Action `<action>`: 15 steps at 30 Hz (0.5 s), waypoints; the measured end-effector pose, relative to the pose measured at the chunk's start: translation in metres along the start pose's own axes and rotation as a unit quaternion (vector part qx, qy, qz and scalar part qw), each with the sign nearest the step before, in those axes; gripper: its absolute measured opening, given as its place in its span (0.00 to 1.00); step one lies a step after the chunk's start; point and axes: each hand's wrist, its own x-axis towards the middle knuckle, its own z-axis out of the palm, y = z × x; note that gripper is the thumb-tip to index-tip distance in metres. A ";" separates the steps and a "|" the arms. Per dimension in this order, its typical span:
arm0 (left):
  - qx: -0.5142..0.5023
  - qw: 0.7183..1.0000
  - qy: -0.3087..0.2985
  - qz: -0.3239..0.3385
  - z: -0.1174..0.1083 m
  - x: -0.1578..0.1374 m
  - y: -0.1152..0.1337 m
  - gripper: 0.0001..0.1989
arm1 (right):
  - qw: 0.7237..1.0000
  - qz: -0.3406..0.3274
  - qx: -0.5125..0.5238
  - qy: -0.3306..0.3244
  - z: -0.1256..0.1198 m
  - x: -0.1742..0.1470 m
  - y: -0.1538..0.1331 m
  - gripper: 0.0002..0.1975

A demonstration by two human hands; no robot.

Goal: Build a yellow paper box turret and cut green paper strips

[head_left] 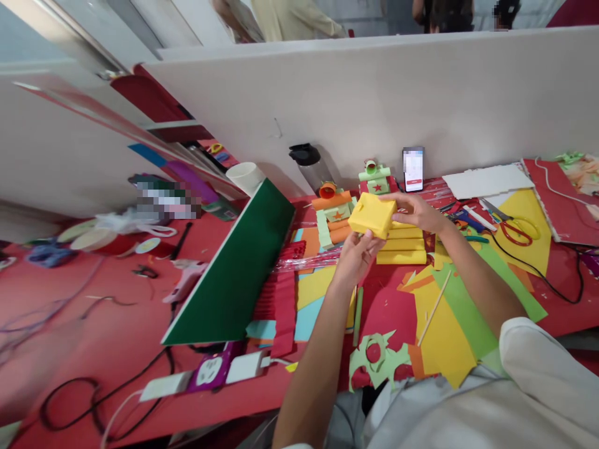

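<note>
I hold the box (373, 215) in the air, above and a little left of the rolls (401, 245) lying on the surface (262, 405); it looks like folded paper, so I judge it light, fairly stiff along its edges but easily dented on its faces, best taken gently by edges and corners. My left hand (356, 257) comes up from below left of the rolls, curled under the near side with the thumb against it, while my right hand (418, 212), bent inward above them, lightly grips the right end with half-curled fingers.
</note>
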 end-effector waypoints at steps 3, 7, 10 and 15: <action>0.096 0.991 0.015 0.095 0.002 0.001 -0.003 0.46 | 1.000 0.015 0.008 0.016 -0.001 -0.001 0.001 0.27; 0.241 0.957 -0.005 0.163 0.001 0.003 -0.006 0.53 | 0.999 0.041 0.024 0.026 -0.001 -0.003 -0.003 0.25; 0.306 0.931 -0.033 0.194 -0.004 0.007 -0.007 0.50 | 0.998 0.049 0.037 0.032 -0.002 -0.004 -0.002 0.25; 0.315 0.929 -0.077 0.178 -0.016 0.008 -0.003 0.52 | 0.995 0.061 0.074 0.012 -0.008 -0.005 0.004 0.25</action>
